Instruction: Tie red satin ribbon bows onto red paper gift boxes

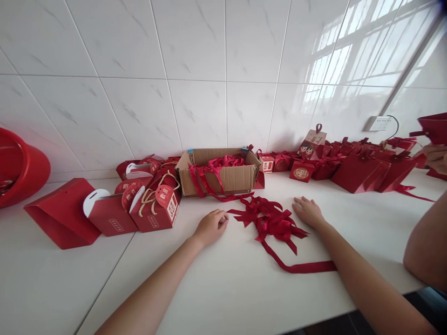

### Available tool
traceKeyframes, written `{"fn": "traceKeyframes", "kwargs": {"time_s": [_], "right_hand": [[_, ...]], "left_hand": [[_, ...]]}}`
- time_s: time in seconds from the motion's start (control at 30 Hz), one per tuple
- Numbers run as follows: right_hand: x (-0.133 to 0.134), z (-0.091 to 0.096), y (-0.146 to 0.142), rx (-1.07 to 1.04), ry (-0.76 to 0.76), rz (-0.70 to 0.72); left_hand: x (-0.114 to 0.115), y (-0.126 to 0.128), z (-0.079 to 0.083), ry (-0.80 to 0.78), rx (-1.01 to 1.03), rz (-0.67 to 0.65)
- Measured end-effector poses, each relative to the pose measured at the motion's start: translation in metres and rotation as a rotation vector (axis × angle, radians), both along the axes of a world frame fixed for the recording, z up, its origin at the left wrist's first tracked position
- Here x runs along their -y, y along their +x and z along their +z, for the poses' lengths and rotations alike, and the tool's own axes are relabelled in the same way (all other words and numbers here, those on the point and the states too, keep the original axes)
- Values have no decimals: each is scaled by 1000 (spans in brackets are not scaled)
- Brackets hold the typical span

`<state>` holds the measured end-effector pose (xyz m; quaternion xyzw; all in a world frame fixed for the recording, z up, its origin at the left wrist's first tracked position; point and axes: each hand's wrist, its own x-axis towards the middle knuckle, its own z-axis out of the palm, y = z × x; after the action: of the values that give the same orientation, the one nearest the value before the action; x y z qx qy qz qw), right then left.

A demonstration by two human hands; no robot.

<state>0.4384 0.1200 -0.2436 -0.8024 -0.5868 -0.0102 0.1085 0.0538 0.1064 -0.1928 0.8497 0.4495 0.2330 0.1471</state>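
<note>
A loose heap of dark red ribbons (274, 221), some with bow-like loops, lies on the white table between my two hands. One long strip (300, 268) trails from it to beneath my right forearm. My left hand (210, 228) rests left of the heap, its fingers curled in loosely with nothing visible in them. To the right of the ribbons, my right hand (309, 211) lies flat on the tabletop, fingers stretched out and holding nothing. Behind the heap stands an open cardboard box (230, 181) of red ribbons, several hanging over its front edge.
Red gift boxes with rope handles (153, 216) and a plain red box (64, 214) stand at left, near a red basin (31, 163). Many red boxes (359, 170) line the right side. Another person's hand (435, 156) holds a red box (433, 128) at the right edge.
</note>
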Motion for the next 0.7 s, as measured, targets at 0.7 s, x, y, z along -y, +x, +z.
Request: {"fn": "traceKeyframes", "kwargs": {"time_s": [0.7], "right_hand": [[7, 13, -8, -67, 10, 10]], "left_hand": [[-1, 1, -1, 103, -46, 53]]}}
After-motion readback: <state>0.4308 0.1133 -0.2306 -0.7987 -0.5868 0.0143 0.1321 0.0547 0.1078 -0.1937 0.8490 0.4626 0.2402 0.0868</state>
